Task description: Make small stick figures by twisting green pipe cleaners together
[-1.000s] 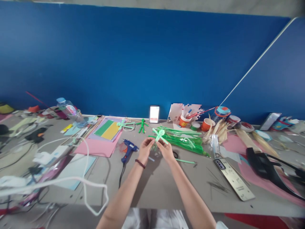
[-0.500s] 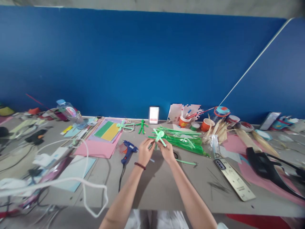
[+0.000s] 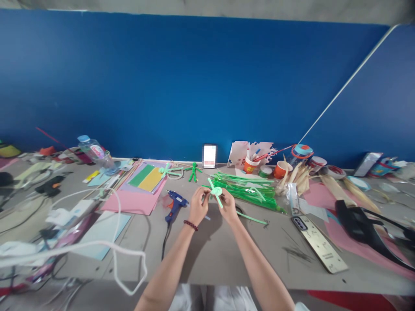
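Note:
Between my two hands, above the table, is a light green pipe-cleaner figure (image 3: pixel 217 191) with a coiled round head and sticking-out limbs. My left hand (image 3: pixel 199 204) is closed on its left side, fingertips pinched together. My right hand (image 3: pixel 228 207) pinches it from the right; the fingers partly hide its lower part. Just behind lies a bundle of green pipe cleaners (image 3: pixel 249 190) in clear wrap. A dark green pipe-cleaner figure (image 3: pixel 193 172) and a light green one (image 3: pixel 167 170) lie farther back. One loose light green pipe cleaner (image 3: pixel 253 218) rests right of my right hand.
A blue hot glue gun (image 3: pixel 177 205) lies left of my left hand, its cord running forward. Pink paper (image 3: pixel 136 202) and coloured sheets are farther left. To the right are a phone (image 3: pixel 319 245), a cup of pens (image 3: pixel 250 166) and an orange cup (image 3: pixel 282 170). A white cable (image 3: pixel 129 250) loops at front left.
The light green figure has turned and tilted slightly in my hands, its head now lower. Both hands have shifted only a little.

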`<state>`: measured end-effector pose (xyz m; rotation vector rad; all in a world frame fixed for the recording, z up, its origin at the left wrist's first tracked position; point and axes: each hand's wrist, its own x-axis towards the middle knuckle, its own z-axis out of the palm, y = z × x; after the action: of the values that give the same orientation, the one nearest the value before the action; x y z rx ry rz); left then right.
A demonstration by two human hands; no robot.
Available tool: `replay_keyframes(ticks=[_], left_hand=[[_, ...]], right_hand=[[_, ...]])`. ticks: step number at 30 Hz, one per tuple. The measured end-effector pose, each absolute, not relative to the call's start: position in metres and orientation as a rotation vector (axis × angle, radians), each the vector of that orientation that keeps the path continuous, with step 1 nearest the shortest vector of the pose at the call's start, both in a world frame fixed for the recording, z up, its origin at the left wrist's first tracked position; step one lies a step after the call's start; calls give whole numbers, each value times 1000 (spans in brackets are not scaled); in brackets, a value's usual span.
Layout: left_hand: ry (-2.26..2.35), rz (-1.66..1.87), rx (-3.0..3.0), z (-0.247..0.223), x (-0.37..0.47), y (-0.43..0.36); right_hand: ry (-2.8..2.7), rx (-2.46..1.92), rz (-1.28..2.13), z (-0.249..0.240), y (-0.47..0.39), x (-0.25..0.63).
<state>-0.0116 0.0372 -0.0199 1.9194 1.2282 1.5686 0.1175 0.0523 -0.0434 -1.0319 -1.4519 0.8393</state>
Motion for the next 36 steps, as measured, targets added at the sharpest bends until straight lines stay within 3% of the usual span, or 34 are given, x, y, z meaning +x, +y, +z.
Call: replay_keyframes(ticks=[13,36], left_hand=[[1079,1266,1470,-16,-21,41],[1242,1333,1647,-32,-14,46]], right_hand=[[-1426,-1080,949,-33,51,118],[-1475,-1191,871,-28,48,115]])
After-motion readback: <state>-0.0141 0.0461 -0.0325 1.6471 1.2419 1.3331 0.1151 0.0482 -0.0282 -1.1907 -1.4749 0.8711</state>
